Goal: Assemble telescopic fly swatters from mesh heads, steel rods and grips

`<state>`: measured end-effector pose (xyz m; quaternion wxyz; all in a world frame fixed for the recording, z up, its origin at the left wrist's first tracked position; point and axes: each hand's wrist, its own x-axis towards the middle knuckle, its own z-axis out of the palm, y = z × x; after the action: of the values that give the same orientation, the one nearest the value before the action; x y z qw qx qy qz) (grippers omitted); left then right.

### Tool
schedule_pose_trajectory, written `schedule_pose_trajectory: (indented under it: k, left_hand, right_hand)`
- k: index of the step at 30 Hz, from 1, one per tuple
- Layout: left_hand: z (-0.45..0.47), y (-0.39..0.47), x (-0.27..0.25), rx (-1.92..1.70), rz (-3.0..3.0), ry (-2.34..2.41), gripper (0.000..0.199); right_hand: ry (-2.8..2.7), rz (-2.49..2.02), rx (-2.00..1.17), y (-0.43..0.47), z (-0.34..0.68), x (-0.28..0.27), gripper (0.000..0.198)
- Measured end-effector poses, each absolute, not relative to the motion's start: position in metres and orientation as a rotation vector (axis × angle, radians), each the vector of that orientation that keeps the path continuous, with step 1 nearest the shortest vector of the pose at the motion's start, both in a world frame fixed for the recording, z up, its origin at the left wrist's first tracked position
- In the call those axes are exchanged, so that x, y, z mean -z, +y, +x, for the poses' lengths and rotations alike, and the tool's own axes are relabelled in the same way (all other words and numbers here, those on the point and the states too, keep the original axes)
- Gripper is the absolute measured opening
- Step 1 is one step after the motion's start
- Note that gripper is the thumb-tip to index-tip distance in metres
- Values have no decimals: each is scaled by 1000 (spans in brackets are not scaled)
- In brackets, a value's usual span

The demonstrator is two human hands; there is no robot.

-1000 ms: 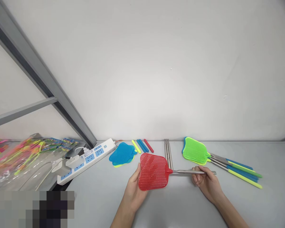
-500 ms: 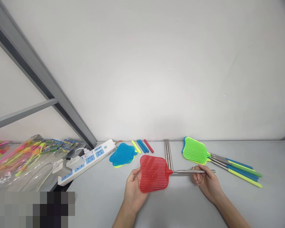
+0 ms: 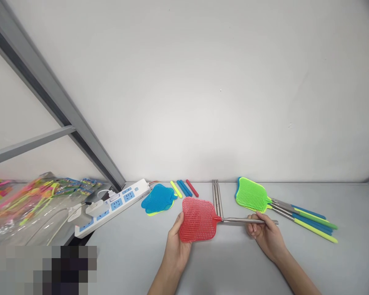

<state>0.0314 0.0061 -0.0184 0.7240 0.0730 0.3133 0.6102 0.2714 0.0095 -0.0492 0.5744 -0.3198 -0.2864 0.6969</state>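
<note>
A red fly swatter (image 3: pixel 199 220) is held level above the table, its mesh head to the left and its bare metal rod pointing right. My left hand (image 3: pixel 177 241) grips the head's left edge, thumb in front and fingers behind the mesh, where they are partly hidden. Around the metal rod near its right end, my right hand (image 3: pixel 264 233) is closed with thumb and fingers. Just behind the swatter lie several thin metal rods (image 3: pixel 217 198). Blue swatter heads (image 3: pixel 159 198) rest in a pile to the left, with a yellow one showing beneath.
Coloured handle sleeves (image 3: pixel 184 189) lie by the wall. At right are stacked swatters with a green head (image 3: pixel 252 194) and coloured grips (image 3: pixel 315 229). A power strip (image 3: pixel 117 207) with plugs and bagged colourful items (image 3: pixel 39 200) occupy the left. A grey metal frame (image 3: pixel 74 127) rises there.
The red swatter's head has risen slightly and tilted. My left hand has shifted up a little with its thumb now over the head's edge; my right hand keeps its hold on the rod.
</note>
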Motion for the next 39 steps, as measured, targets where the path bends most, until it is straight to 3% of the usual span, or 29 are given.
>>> schedule_pose_trajectory:
  k: [6, 15, 26, 39]
  left_hand:
    - [22, 9, 18, -1363, 390, 900, 13]
    - [-15, 17, -9, -869, 1059, 1194, 23]
    - [-7, 19, 7, -968, 978, 1461, 20]
    - [-4, 18, 15, -914, 1063, 1453, 14]
  right_hand:
    - [-661, -779, -1571, 9, 269, 50, 44]
    - [-662, -827, -1510, 8, 265, 49, 47]
    - [-672, -828, -1503, 8, 266, 52, 49]
    - [-680, -871, -1471, 8, 266, 54, 49]
